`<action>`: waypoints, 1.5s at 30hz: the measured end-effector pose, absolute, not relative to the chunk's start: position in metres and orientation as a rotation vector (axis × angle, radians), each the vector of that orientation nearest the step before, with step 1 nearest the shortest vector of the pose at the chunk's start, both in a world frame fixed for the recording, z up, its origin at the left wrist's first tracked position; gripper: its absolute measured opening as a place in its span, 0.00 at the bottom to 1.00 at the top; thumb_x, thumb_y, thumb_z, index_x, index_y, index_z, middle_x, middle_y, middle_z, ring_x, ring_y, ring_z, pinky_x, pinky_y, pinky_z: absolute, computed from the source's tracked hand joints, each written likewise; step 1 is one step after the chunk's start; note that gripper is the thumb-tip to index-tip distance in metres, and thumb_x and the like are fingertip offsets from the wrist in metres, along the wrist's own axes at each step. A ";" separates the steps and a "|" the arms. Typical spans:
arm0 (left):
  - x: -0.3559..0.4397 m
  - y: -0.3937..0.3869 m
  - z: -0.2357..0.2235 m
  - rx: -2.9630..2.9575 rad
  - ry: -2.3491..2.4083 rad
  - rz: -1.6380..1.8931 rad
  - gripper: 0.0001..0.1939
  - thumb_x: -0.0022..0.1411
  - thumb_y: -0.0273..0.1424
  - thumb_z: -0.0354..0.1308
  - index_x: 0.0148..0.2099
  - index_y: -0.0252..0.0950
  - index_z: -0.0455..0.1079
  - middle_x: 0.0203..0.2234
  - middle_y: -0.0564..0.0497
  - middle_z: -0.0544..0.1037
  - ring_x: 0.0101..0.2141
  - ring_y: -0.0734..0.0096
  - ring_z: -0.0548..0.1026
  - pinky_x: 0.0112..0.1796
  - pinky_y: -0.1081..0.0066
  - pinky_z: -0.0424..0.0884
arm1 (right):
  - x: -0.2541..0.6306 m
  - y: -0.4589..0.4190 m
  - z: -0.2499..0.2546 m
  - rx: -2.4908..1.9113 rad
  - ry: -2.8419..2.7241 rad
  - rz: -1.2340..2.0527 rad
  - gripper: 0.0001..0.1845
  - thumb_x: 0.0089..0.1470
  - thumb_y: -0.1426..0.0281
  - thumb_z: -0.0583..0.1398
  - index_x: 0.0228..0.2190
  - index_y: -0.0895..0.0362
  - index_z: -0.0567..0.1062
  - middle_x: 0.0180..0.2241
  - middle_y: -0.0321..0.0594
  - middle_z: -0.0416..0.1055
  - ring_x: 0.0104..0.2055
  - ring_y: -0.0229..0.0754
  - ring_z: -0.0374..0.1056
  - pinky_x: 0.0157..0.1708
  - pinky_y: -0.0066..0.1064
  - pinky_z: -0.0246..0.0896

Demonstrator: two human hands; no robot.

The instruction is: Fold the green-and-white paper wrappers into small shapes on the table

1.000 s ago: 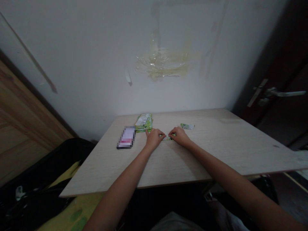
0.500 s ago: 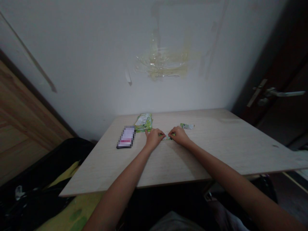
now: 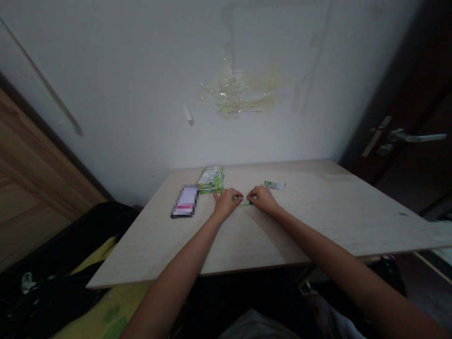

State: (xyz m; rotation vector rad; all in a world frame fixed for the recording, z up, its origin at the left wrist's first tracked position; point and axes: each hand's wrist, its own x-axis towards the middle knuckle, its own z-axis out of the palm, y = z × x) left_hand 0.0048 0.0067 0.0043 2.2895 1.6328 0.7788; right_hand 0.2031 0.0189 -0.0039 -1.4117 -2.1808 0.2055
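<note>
The left hand (image 3: 226, 202) is nearly closed, with its fingertips pinched together on the left end of a small, flat, green-and-white piece of thin material (image 3: 245, 202). The right hand (image 3: 264, 199) is closed in the same manner on the right end of this piece. The piece is at the middle of the pale wood-grain desk (image 3: 247, 240), between the two hands, and its short middle part is visible; the fingers cover both ends.

One finger of the left hand sticks out toward the stack of flat green-and-white packets (image 3: 211, 180); whether it touches the stack, I cannot tell. Beside this stack, on its near left side, lies a dark-edged phone with a blurred pink-and-white screen (image 3: 185, 201). Beyond the right hand, a narrow green-and-white strip (image 3: 274, 185) lies flat and apart from the hand. Behind the desk rises a grey-white wall (image 3: 141, 94) with shiny, yellowish adhesive tape (image 3: 243, 94) on it.
</note>
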 end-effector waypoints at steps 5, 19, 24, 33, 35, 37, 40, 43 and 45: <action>0.003 0.005 0.005 2.335 1.563 0.768 0.08 0.65 0.36 0.59 0.42 0.48 0.80 0.47 0.51 0.81 0.54 0.54 0.70 0.61 0.36 0.43 | 0.203 0.016 -0.004 -1.365 -2.187 0.229 0.09 0.58 0.69 0.62 0.39 0.54 0.82 0.38 0.42 0.79 0.44 0.45 0.68 0.48 0.34 0.57; 0.004 0.007 0.007 2.358 1.600 0.717 0.07 0.63 0.41 0.63 0.40 0.50 0.82 0.48 0.54 0.82 0.54 0.55 0.71 0.64 0.40 0.35 | 0.209 0.022 -0.006 -1.390 -2.175 0.335 0.09 0.56 0.65 0.65 0.36 0.56 0.84 0.36 0.44 0.77 0.42 0.45 0.69 0.46 0.33 0.59; 0.007 0.005 0.009 2.310 1.617 0.736 0.08 0.63 0.42 0.62 0.38 0.49 0.82 0.48 0.53 0.82 0.54 0.54 0.71 0.63 0.40 0.37 | 0.209 0.021 -0.005 -1.401 -2.161 0.343 0.10 0.56 0.65 0.65 0.36 0.56 0.84 0.35 0.45 0.77 0.42 0.45 0.68 0.45 0.33 0.59; 0.006 0.009 0.005 2.225 1.619 0.780 0.07 0.58 0.41 0.66 0.37 0.48 0.82 0.51 0.53 0.80 0.57 0.50 0.68 0.60 0.37 0.46 | 0.210 0.025 -0.008 -1.398 -2.167 0.314 0.09 0.54 0.64 0.66 0.35 0.55 0.84 0.35 0.44 0.76 0.40 0.45 0.68 0.44 0.33 0.58; 0.006 0.010 0.004 2.222 1.625 0.780 0.07 0.58 0.41 0.67 0.37 0.48 0.81 0.51 0.54 0.80 0.57 0.51 0.68 0.60 0.37 0.47 | 0.210 0.026 -0.009 -1.402 -2.173 0.303 0.10 0.54 0.63 0.66 0.35 0.55 0.84 0.35 0.44 0.76 0.40 0.45 0.67 0.44 0.33 0.58; 0.006 0.011 0.004 2.221 1.627 0.776 0.07 0.58 0.42 0.67 0.37 0.48 0.81 0.51 0.54 0.80 0.57 0.51 0.68 0.60 0.38 0.48 | 0.210 0.026 -0.009 -1.408 -2.176 0.295 0.10 0.54 0.62 0.67 0.34 0.55 0.84 0.35 0.44 0.76 0.40 0.45 0.68 0.43 0.33 0.58; 0.006 0.011 0.003 2.217 1.626 0.769 0.08 0.57 0.42 0.67 0.37 0.47 0.81 0.52 0.53 0.79 0.57 0.51 0.67 0.61 0.39 0.47 | 0.209 0.026 -0.010 -1.417 -2.177 0.273 0.11 0.53 0.61 0.67 0.35 0.55 0.84 0.35 0.44 0.76 0.41 0.46 0.68 0.43 0.33 0.58; 0.006 0.011 0.004 2.216 1.626 0.761 0.08 0.57 0.42 0.67 0.38 0.47 0.81 0.52 0.53 0.79 0.57 0.51 0.68 0.61 0.39 0.47 | 0.209 0.024 -0.010 -1.418 -2.187 0.249 0.12 0.54 0.60 0.67 0.35 0.55 0.84 0.35 0.44 0.75 0.41 0.45 0.67 0.43 0.33 0.58; 0.006 0.010 0.005 2.219 1.631 0.754 0.08 0.57 0.42 0.67 0.38 0.47 0.81 0.52 0.53 0.79 0.57 0.51 0.68 0.61 0.39 0.48 | 0.209 0.024 -0.009 -1.423 -2.200 0.247 0.12 0.54 0.60 0.66 0.35 0.54 0.83 0.35 0.44 0.74 0.41 0.45 0.67 0.43 0.33 0.58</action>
